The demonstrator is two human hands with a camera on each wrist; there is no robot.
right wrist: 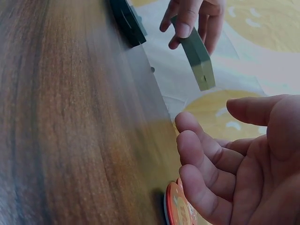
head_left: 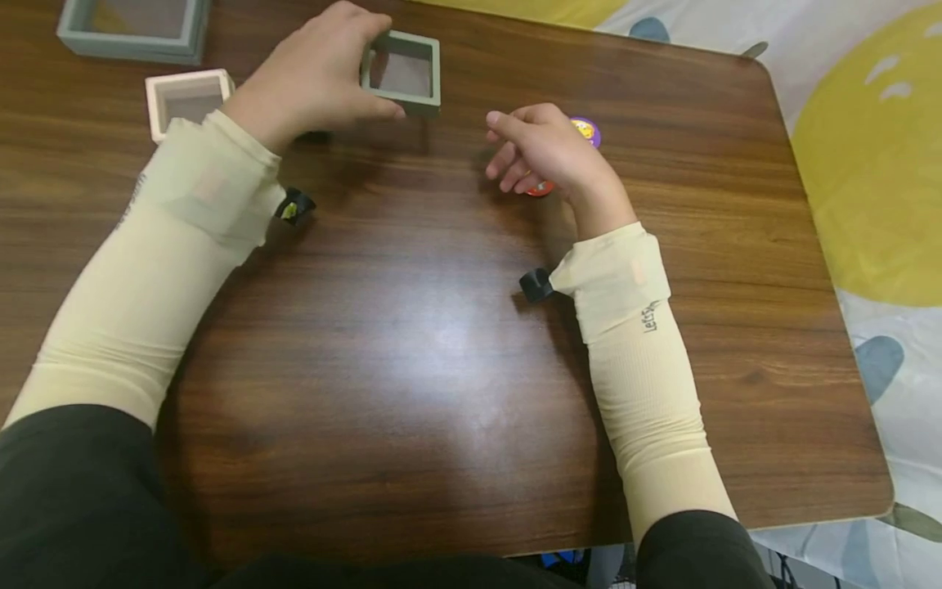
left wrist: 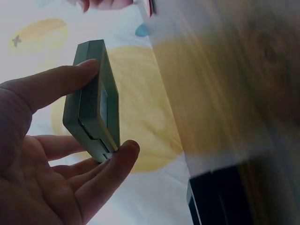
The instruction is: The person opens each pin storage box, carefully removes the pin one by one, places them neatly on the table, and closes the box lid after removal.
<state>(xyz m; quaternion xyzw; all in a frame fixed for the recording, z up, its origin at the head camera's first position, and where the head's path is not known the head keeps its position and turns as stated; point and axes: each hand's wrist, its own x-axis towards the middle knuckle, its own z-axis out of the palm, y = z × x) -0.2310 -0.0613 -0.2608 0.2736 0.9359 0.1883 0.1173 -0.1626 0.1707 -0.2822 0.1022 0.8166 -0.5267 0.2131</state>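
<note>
My left hand (head_left: 316, 78) grips a small grey-green display frame (head_left: 421, 105) with a clear window, raised above the table's far side. In the left wrist view, the thumb lies on one edge of the frame (left wrist: 86, 103) and the fingers reach round the opposite edge. My right hand (head_left: 555, 151) hovers to the right of the frame, its fingers loosely bent with nothing between them. Below and behind that hand are a purple round badge (head_left: 591, 131) and a red round badge (head_left: 541, 190), both partly hidden by it.
A cream frame (head_left: 154, 110) lies beside the left forearm, partly covered. Farther left sits a larger grey-green frame (head_left: 128, 47). The brown wooden table (head_left: 412, 393) ends at a patterned cloth (head_left: 868, 164) behind and to the right.
</note>
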